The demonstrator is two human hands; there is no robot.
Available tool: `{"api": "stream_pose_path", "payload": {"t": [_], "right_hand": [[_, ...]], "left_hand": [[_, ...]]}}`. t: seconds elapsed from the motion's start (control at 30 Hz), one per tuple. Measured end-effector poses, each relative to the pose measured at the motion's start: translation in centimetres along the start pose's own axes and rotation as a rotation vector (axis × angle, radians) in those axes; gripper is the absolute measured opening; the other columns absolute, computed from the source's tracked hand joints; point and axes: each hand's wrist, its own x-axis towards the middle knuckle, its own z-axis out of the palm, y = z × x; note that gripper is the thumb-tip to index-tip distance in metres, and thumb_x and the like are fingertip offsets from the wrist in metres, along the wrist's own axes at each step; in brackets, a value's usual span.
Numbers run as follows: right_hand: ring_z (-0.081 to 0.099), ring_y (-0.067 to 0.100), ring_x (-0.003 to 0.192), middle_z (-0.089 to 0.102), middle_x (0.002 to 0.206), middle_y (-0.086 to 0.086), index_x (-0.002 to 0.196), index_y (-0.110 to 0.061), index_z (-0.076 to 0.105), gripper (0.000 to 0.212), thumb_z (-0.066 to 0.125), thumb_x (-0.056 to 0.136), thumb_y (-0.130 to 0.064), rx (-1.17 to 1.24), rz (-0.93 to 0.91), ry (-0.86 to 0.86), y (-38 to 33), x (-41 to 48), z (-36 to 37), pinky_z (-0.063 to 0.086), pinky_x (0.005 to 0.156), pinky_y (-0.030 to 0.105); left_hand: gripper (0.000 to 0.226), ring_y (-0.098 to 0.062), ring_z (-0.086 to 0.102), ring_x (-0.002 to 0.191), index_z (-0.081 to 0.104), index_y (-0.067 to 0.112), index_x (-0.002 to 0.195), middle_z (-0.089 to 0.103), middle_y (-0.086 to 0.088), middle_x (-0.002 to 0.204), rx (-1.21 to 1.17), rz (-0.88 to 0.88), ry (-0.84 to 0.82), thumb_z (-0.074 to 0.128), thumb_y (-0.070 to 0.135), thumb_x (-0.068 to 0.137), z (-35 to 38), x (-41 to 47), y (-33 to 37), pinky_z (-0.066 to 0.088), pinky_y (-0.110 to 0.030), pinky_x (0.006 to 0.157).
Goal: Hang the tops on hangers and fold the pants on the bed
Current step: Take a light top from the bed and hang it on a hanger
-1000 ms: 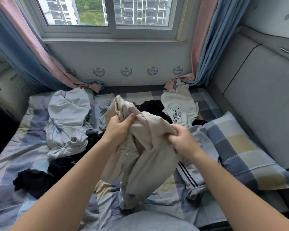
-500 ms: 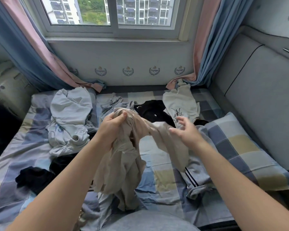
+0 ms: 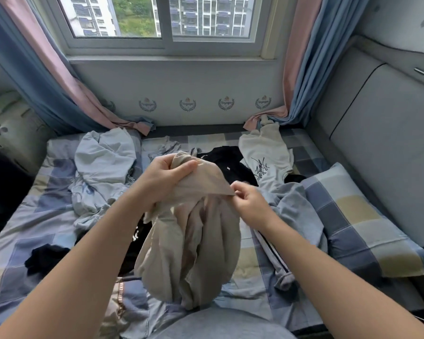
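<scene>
Both hands are raised over the bed (image 3: 34, 228), forearms reaching forward. The left hand (image 3: 166, 177) grips a bunched upper part of the beige garment (image 3: 188, 245), thumb on top. The right hand (image 3: 248, 199) pinches the garment's edge between thumb and curled fingers. Half a second ago the right hand was spread and held nothing, and now it has the cloth, while the left keeps its grip. A short edge stretches left to right between the hands. The rest hangs straight down, long axis vertical, above the bed between a black garment (image 3: 228, 162) and the person's lap.
</scene>
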Motion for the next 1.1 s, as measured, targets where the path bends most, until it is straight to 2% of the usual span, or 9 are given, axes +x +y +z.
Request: {"api": "stream_pose_path", "payload": {"t": [0.23, 0.4, 0.53, 0.63, 0.7, 0.77, 0.87, 0.97, 1.1], "right_hand": [[0.039, 0.016, 0.061, 0.048, 0.073, 0.011, 0.085, -0.005, 0.057, 0.020, 0.050, 0.104, -0.010, 0.264, -0.007, 0.213, -3.1, 0.1, -5.7, 0.032, 0.053, 0.027], [0.043, 0.006, 0.053, 0.053, 0.062, 0.000, 0.078, -0.008, 0.055, 0.026, 0.052, 0.104, -0.012, 0.312, 0.055, 0.236, -2.1, -0.1, -7.3, 0.036, 0.048, 0.019], [0.048, 0.017, 0.066, 0.056, 0.072, 0.006, 0.076, -0.013, 0.054, 0.024, 0.053, 0.099, -0.006, -0.283, 0.245, 0.171, 1.4, 0.1, -7.8, 0.040, 0.058, 0.026], [0.061, 0.019, 0.085, 0.063, 0.092, 0.001, 0.101, -0.016, 0.060, 0.012, 0.057, 0.091, -0.020, -0.641, 0.441, -0.267, 3.0, -0.8, -7.1, 0.049, 0.070, 0.024], [0.064, 0.007, 0.098, 0.062, 0.107, -0.012, 0.124, -0.025, 0.051, 0.055, 0.069, 0.074, -0.041, -0.495, 0.413, -0.449, 2.6, -1.5, -5.8, 0.054, 0.083, 0.025], [0.059, -0.010, 0.108, 0.056, 0.118, -0.028, 0.132, -0.042, 0.042, 0.072, 0.078, 0.070, -0.045, -0.250, 0.226, -0.435, 1.7, -1.9, -3.4, 0.051, 0.088, 0.015], [0.066, -0.002, 0.089, 0.069, 0.095, -0.021, 0.116, -0.047, 0.058, 0.050, 0.077, 0.077, -0.023, -0.046, 0.032, -0.298, 0.4, -1.3, 0.4, 0.054, 0.078, 0.022], [0.048, 0.006, 0.063, 0.056, 0.068, -0.008, 0.089, -0.012, 0.067, 0.011, 0.064, 0.086, -0.002, 0.016, -0.015, -0.115, -0.6, -0.1, 1.1, 0.041, 0.061, 0.029], [0.044, 0.013, 0.065, 0.050, 0.068, 0.003, 0.077, -0.004, 0.059, 0.017, 0.054, 0.091, 0.005, 0.089, -0.027, 0.077, -0.9, 0.8, -0.5, 0.036, 0.060, 0.030]], "left_hand": [[0.017, 0.003, 0.064, 0.072, 0.070, 0.042, 0.078, 0.070, 0.022, 0.076, 0.640, -0.064, -0.222, 0.084, 0.035, 0.070, -2.0, -0.3, -3.7, 0.051, -0.026, 0.067], [0.012, -0.019, 0.056, 0.070, 0.059, 0.020, 0.085, 0.063, 0.002, 0.075, 0.469, -0.105, 0.174, 0.061, 0.014, 0.095, 0.5, 0.4, -7.1, 0.045, -0.036, 0.066], [0.022, -0.001, 0.051, 0.058, 0.060, 0.021, 0.079, 0.060, 0.005, 0.069, 0.251, -0.007, 0.402, 0.058, 0.019, 0.100, 1.7, 1.3, -5.3, 0.041, -0.021, 0.057], [0.019, 0.001, 0.055, 0.056, 0.069, 0.022, 0.080, 0.064, 0.012, 0.064, 0.220, 0.043, 0.170, 0.064, 0.020, 0.098, 2.2, 1.9, -2.8, 0.047, -0.016, 0.058], [0.016, 0.003, 0.058, 0.060, 0.072, 0.025, 0.080, 0.066, 0.016, 0.065, 0.292, 0.065, -0.034, 0.067, 0.023, 0.096, 2.9, 2.1, -1.3, 0.047, -0.014, 0.061], [0.015, 0.005, 0.055, 0.056, 0.073, 0.028, 0.079, 0.064, 0.020, 0.061, 0.375, 0.082, -0.183, 0.069, 0.028, 0.094, 4.0, 2.2, -0.3, 0.041, -0.010, 0.057], [0.015, -0.002, 0.045, 0.052, 0.072, 0.025, 0.080, 0.058, 0.014, 0.058, 0.342, 0.077, -0.260, 0.072, 0.036, 0.091, 5.3, 2.2, 0.3, 0.035, -0.016, 0.052], [0.022, -0.001, 0.054, 0.059, 0.068, 0.027, 0.085, 0.064, 0.013, 0.070, 0.457, 0.144, -0.239, 0.083, 0.040, 0.076, 4.2, 1.8, -0.3, 0.040, -0.018, 0.058], [0.025, -0.015, 0.062, 0.080, 0.057, 0.029, 0.086, 0.062, 0.009, 0.084, 0.865, 0.027, -0.203, 0.080, 0.035, 0.076, 1.8, 1.2, -3.4, 0.051, -0.035, 0.067]]}}
